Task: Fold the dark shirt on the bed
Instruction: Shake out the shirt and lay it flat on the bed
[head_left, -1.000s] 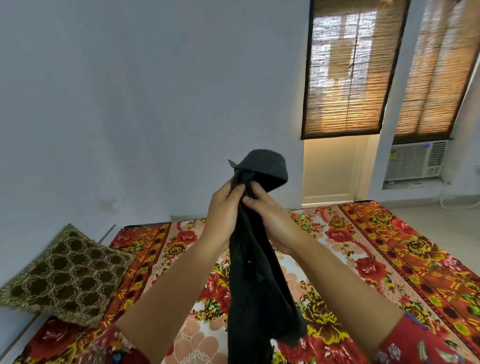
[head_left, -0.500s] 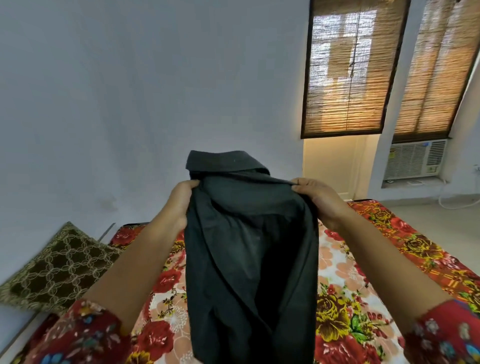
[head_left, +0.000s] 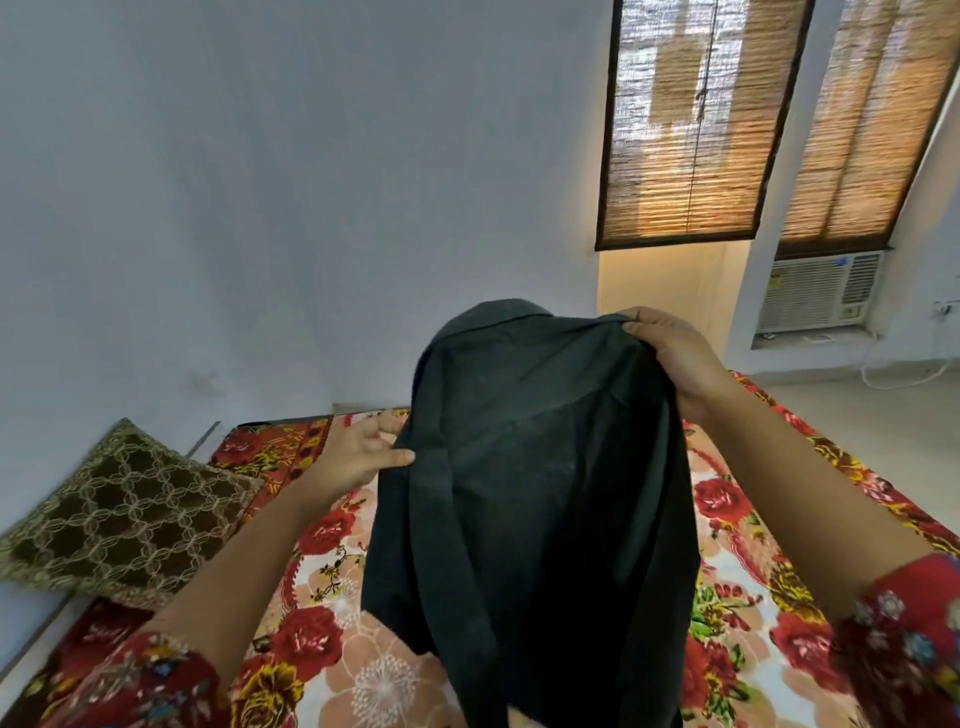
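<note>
The dark shirt (head_left: 535, 478) hangs in the air in front of me, over the bed (head_left: 363, 675) with its red floral cover. My right hand (head_left: 670, 358) grips the shirt's top right shoulder, held high. My left hand (head_left: 358, 454) is lower at the shirt's left edge, fingers spread, thumb and fingertips touching the cloth; whether it pinches the fabric is not clear. The collar bulges at the top between the hands. The shirt's lower part runs out of view at the bottom.
A brown patterned cushion (head_left: 124, 514) leans against the wall at the bed's left. The white wall stands just behind the bed. Bamboo blinds (head_left: 696, 119) cover the windows at the right, with an air conditioner (head_left: 821, 291) below them.
My hands went from together at the collar to wide apart, spreading the shirt. Since then the left hand has dropped lower down the left edge and loosened; the right stays high.
</note>
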